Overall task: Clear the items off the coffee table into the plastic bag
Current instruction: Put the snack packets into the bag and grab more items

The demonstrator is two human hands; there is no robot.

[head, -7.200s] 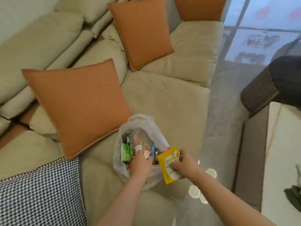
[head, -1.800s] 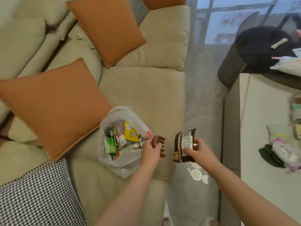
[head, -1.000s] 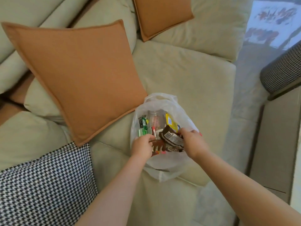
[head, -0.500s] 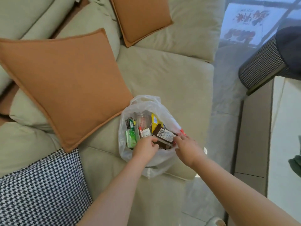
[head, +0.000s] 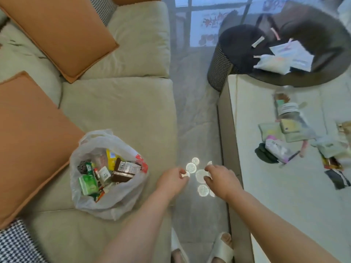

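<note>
Your left hand [head: 171,180] and right hand [head: 220,177] hang loosely curled, holding nothing. The plastic bag [head: 106,173] sits open on the sofa [head: 121,111]. Packets remain on the tabletop [head: 284,186].

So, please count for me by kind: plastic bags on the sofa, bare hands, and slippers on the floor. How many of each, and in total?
plastic bag: 1
hands, left hand and right hand: 2
slippers: 2
Total: 5

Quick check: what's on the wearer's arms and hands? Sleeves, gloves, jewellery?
Nothing worn that shows. The left hand and right hand are bare, with no gloves, rings or watch visible. Both forearms are uncovered up to the frame edge, no sleeves in view.
</note>
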